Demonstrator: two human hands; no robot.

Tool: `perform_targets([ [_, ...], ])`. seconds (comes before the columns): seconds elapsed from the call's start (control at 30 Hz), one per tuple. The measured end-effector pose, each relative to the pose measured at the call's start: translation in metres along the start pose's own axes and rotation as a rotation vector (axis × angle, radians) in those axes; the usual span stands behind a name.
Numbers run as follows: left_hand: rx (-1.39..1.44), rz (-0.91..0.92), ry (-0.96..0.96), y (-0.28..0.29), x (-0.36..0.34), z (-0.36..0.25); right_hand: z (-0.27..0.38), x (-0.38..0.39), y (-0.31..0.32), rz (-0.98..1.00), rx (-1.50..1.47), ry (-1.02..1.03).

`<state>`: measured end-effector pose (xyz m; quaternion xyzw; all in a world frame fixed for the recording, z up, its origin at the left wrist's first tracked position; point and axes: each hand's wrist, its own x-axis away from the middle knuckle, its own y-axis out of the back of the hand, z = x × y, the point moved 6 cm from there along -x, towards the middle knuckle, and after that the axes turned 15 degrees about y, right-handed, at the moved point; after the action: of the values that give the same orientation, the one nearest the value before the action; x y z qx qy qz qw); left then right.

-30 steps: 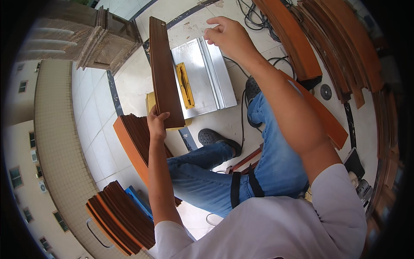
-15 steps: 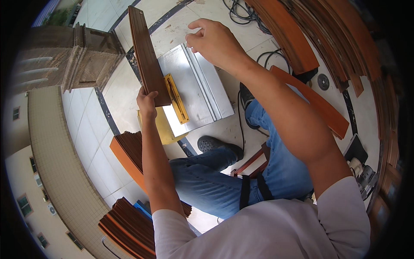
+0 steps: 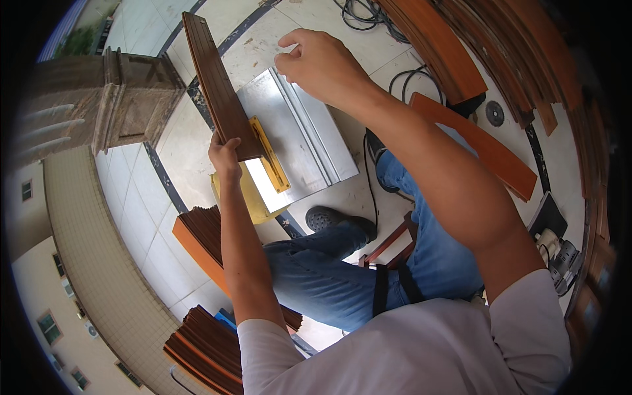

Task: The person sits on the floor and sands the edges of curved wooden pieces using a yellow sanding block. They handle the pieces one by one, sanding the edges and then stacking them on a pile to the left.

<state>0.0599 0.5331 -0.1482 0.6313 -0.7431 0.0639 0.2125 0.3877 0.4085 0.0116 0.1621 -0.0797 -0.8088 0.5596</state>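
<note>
My left hand (image 3: 226, 157) grips the near end of a long dark-brown wooden board (image 3: 220, 92), thumb on top and fingers beneath. The board reaches away from me along the left side of a table saw's silver metal top (image 3: 299, 131). Its near right edge overlaps part of the yellow insert plate (image 3: 271, 158), and the blade cannot be made out. Above the far end of the metal top, my right hand (image 3: 319, 62) hangs with fingers loosely curled and a gap between thumb and forefinger. Nothing shows in that hand.
Stacked brown boards (image 3: 204, 240) lie by my left leg, with another bundle (image 3: 204, 345) nearer. To the right are more long boards (image 3: 454, 59), a loose orange-brown board (image 3: 480, 148), a round saw blade (image 3: 494, 113) and black cable (image 3: 415, 79). A carved stone pillar (image 3: 131, 99) stands left.
The board's far end has swung slightly left, and its near end covers a little more of the yellow plate. My right hand has shifted slightly left. The whole view has turned a little.
</note>
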Motion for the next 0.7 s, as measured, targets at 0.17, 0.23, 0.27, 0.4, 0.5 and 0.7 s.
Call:
perform_targets([
  [0.17, 0.016, 0.022, -0.002, 0.000, 0.002, 0.004, 0.000, -0.002, -0.008, -0.038, 0.054, 0.055],
  [0.23, 0.013, 0.023, -0.003, 0.000, 0.003, 0.005, 0.002, -0.001, -0.009, -0.018, 0.027, 0.047],
  [0.27, 0.008, 0.027, 0.006, 0.000, 0.002, 0.006, 0.005, -0.001, -0.009, -0.023, 0.029, 0.054],
  [0.4, -0.015, 0.027, 0.026, -0.002, 0.002, 0.007, 0.009, 0.000, -0.011, -0.031, 0.030, 0.054],
  [0.5, -0.033, 0.013, 0.004, -0.006, 0.003, 0.004, 0.007, 0.000, -0.010, -0.029, 0.029, 0.041],
  [0.7, -0.039, 0.008, -0.003, -0.008, 0.006, 0.004, 0.001, -0.003, -0.009, -0.042, 0.019, 0.061],
])
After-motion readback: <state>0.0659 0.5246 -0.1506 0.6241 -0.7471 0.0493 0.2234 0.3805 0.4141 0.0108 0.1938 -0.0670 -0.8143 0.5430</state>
